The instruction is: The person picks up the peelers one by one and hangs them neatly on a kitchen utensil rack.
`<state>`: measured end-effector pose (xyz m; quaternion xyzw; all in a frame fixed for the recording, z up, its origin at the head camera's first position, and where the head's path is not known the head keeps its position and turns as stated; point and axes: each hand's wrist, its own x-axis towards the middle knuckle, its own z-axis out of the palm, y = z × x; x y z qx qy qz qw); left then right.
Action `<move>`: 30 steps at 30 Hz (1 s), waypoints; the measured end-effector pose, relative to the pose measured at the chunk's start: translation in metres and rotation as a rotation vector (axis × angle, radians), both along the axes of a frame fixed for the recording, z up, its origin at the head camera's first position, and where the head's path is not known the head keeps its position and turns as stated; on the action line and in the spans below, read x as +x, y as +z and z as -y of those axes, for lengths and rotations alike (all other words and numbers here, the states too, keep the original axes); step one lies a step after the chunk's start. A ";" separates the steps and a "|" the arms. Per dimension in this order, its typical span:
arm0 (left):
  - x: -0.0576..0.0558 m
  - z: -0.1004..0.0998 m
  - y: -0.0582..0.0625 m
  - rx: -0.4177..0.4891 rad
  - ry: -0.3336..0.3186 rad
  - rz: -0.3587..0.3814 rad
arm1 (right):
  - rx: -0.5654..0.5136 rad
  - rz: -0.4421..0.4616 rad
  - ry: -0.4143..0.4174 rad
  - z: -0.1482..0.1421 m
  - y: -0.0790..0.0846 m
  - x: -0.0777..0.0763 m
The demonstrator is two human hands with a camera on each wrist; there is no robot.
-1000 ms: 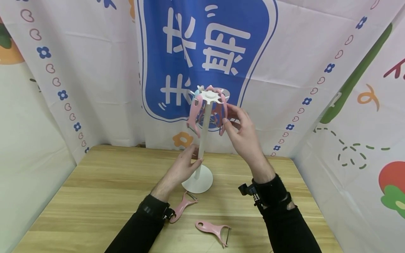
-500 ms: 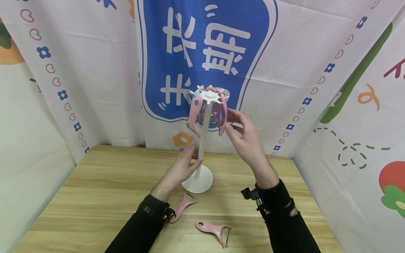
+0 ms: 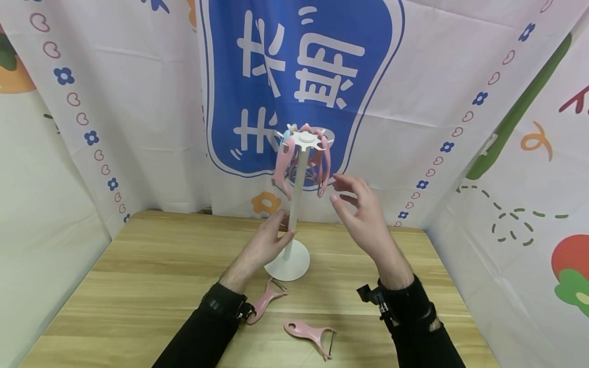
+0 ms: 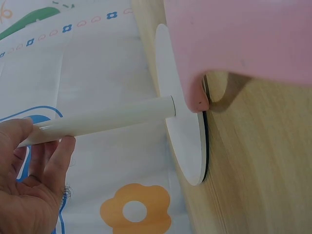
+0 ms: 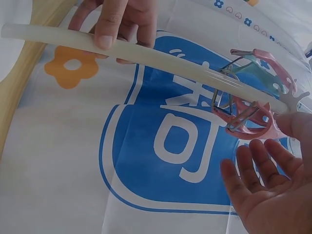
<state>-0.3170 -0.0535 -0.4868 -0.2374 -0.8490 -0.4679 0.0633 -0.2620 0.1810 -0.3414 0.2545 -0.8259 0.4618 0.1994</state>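
Observation:
A white stand with a round base and a top ring of hooks stands at the back of the table. My left hand grips its pole low down, thumb and fingers on either side. Several Y-shaped peelers hang from the hooks, among them a pink peeler on the left, another pink peeler on the right and a light-blue peeler behind. My right hand is just right of the hanging peelers, fingers apart and loosely bent, holding nothing.
Two more pink peelers lie on the wooden table: one peeler by the left wrist, the other peeler near the front. Printed cloth hangs behind the table and at both sides.
My right hand has let go of the pink peeler on the right side of the ring and drawn back right and downward. My left hand stays on the pole.

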 end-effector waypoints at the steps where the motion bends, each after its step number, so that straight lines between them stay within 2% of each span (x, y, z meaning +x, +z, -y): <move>1: 0.000 0.000 0.000 0.000 0.001 0.000 | 0.007 0.000 -0.002 -0.002 -0.004 -0.001; 9: -0.001 0.001 0.000 -0.001 -0.004 0.003 | 0.088 -0.006 0.016 -0.014 -0.026 -0.002; 19: 0.000 0.001 -0.001 -0.003 0.000 0.001 | 0.265 0.075 0.024 -0.018 -0.045 0.006; 30: 0.000 0.000 -0.001 0.001 0.001 0.001 | 0.399 0.131 0.072 -0.013 -0.063 0.011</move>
